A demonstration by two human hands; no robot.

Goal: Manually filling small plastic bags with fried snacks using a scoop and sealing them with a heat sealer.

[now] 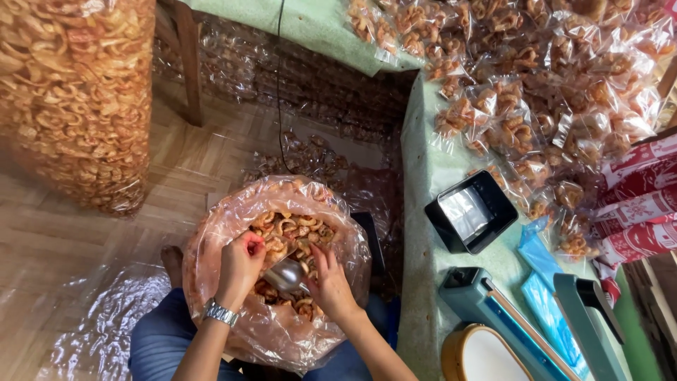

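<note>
Both forearms reach forward from the bottom of the view into a large clear plastic bag [271, 331] of curled, orange-brown fried snacks [293, 229] resting on the person's lap. Between the hands sits a small shiny metal scoop [285, 274], silver and rounded, its bowl dulled by reflections of the snacks. Its long axis runs diagonally, from upper left beside the left hand down to lower right by the right hand; which end is the handle I cannot tell. The left hand [241, 264], a metal wristwatch [220, 312] on its wrist, is curled nearly closed just left of the scoop, fingers bent over snacks or the bag's edge; exactly what it grips is hidden. The right hand [328, 282] touches the scoop's right side, fingers partly bent around it. Right of the bag, a green-covered surface [423, 212] carries a black scale [471, 210], a blue heat sealer [515, 321] and many small filled snack packets [550, 85].
</note>
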